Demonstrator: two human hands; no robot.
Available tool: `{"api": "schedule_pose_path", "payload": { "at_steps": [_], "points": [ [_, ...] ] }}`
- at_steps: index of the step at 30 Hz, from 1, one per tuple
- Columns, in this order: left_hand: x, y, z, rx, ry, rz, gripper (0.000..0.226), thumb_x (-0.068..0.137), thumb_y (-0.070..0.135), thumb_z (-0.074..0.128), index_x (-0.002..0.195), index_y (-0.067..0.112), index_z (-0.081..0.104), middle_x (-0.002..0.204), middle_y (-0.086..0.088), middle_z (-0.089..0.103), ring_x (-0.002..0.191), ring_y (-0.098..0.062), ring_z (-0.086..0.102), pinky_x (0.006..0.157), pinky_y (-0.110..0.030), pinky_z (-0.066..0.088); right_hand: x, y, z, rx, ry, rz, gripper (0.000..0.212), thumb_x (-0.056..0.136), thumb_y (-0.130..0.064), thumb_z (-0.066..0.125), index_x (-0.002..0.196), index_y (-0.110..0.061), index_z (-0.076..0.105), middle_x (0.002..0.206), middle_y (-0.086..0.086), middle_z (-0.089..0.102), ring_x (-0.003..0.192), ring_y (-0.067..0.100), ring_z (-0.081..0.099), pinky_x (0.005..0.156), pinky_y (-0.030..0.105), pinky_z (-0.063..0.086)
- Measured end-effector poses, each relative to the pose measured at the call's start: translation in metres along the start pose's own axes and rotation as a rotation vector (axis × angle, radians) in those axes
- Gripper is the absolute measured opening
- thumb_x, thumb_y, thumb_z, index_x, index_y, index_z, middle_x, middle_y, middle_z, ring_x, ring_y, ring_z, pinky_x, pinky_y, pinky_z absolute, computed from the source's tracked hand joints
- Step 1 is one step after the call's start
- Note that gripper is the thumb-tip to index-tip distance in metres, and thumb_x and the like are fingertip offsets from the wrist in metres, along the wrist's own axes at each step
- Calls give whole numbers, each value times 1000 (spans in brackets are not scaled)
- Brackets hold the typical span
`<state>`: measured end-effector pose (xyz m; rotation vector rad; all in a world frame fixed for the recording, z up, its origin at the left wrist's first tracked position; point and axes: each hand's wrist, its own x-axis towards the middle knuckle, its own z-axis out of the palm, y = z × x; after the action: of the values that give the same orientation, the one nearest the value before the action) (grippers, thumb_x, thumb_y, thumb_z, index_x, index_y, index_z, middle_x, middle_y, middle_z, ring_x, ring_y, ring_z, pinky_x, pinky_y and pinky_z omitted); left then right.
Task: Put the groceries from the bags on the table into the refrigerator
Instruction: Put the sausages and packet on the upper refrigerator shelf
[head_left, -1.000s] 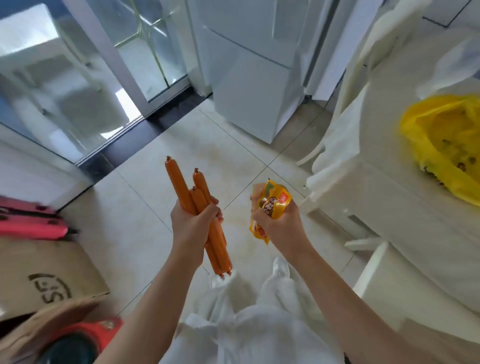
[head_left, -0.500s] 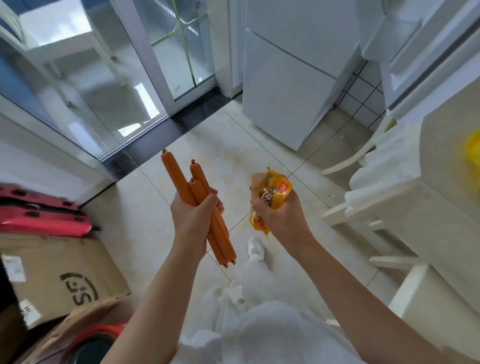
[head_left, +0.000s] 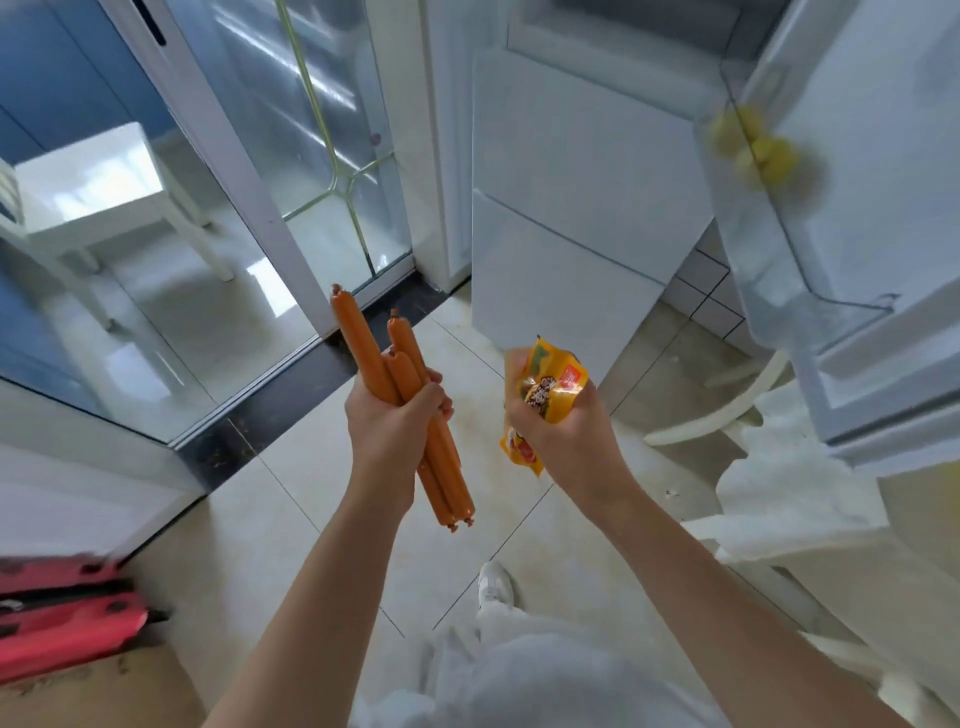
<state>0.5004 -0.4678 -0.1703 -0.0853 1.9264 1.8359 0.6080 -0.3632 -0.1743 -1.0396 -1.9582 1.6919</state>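
Left hand: we see our left hand (head_left: 392, 434) wrapped tight around a bundle of three orange sausages (head_left: 402, 400), gripping them near the middle.
Sausages: they tilt up and to the left, the tops above our fist and the bottoms hanging below it.
Right hand: our right hand (head_left: 563, 431) clutches a yellow packet (head_left: 550, 395), fingers curled around it; the packet sticks out above and below the fist.
Hands: we hold them near each other, apart, over the tiled floor (head_left: 291, 519).
Fridge: the white fridge (head_left: 576, 208) stands ahead of us; its door (head_left: 857, 208) hangs open at right, with blurred yellow things (head_left: 753, 150) on the door shelf.
Left side: a glass door (head_left: 291, 171); red cases (head_left: 67, 623) lie at lower left.
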Motion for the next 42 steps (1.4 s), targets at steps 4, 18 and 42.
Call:
{"api": "schedule_pose_path", "payload": {
  "at_steps": [4,18,42],
  "points": [
    [53,34,29,-35,-42,15,34,82,-5,64,109,14,56,85,-2,69,66,-17,68,60,-25,56,58,-30,-1,20,81,-20,31,84,-18,67,112,-13,56,84,5,61,71,16,61,55,16,50],
    [258,167,116,21,-409,184,32,74,-9,59,105,1,58,81,-8,68,65,-24,65,63,-44,58,252,-141,33,93,438,-179,26,85,-9,66,107,-15,54,80,6,61,60,3,55,50,10,45],
    [391,353,386,-123,-723,585,32,66,-3,63,96,7,59,75,-3,68,67,-23,66,61,-39,58,492,-275,-118,-51,842,-591,19,80,-9,68,90,-13,52,66,1,57,54,10,53,54,14,44]
  ]
}}
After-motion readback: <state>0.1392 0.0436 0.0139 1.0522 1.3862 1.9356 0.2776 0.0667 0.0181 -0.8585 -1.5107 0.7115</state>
